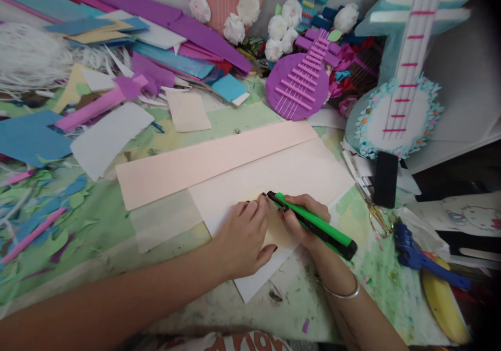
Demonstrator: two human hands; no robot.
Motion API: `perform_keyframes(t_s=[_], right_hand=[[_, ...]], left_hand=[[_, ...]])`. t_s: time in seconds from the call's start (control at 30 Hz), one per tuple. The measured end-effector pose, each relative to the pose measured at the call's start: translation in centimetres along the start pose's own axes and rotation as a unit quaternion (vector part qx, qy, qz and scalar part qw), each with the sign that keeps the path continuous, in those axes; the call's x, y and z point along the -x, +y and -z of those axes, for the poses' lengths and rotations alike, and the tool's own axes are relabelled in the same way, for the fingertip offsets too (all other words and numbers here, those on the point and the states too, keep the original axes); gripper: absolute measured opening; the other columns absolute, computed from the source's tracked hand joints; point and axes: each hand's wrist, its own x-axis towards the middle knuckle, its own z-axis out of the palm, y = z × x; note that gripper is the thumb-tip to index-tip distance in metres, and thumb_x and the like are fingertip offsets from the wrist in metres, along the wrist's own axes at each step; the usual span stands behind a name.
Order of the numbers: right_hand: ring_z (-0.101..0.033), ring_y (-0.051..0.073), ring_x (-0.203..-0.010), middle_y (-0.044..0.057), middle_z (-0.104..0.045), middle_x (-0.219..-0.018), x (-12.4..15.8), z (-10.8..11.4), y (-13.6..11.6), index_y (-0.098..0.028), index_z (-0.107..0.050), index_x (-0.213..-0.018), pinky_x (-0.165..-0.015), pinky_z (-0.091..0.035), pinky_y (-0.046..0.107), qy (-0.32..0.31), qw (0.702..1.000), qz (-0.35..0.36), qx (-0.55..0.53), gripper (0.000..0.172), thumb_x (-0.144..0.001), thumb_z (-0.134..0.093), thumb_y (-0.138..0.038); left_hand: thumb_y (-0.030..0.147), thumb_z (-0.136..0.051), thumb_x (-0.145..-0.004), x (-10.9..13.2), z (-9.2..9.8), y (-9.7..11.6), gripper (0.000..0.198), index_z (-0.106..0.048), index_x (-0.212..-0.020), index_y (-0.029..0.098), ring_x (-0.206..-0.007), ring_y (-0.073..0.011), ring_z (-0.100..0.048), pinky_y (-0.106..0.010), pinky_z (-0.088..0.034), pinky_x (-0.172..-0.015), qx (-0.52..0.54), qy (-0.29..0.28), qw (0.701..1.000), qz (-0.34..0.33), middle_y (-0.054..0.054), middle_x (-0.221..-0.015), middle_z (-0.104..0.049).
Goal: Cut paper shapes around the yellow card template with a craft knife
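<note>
1. Soft, rather dim indoor light spread over the bench (105, 225), its source out of view!
2. Up came the brightness on the pale sheet (297, 168), washed out until hardly any texture showed.
3. Shadows were gentle here, only mild shading beneath the left hand (245, 236), with no hard edges.
4. A small glint, there, off the bracelet (346, 295); the green cutter (313, 223) read crisply enough.
5. Over on the left, softness: the white strings (31, 58) smeared together, fine strands lost.
6. And the wide view stretched the outskirts, the teal instrument (391, 110) tilting, blackness swallowing the far-right edge!
</note>
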Motion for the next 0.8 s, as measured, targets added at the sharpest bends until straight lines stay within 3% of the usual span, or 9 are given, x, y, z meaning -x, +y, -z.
perform_keyframes(t_s=[0.8], right_hand=[[-0.064, 0.012, -0.045, -0.003, -0.072, -0.064, 0.67, -0.09, 0.40, -0.022, -0.064, -0.085, -0.045, -0.050, 0.020, 0.009, 0.998, 0.028, 0.048, 0.013, -0.074, -0.062, -0.014]], left_hand=[[0.052, -0.043, -0.092, -0.12, -0.03, 0.03, 0.068, -0.056, -0.129, -0.004, -0.111, -0.0359, -0.048, -0.045, -0.033, -0.090, -0.011, 0.025, 1.000, -0.005, -0.028, -0.139, -0.048]])
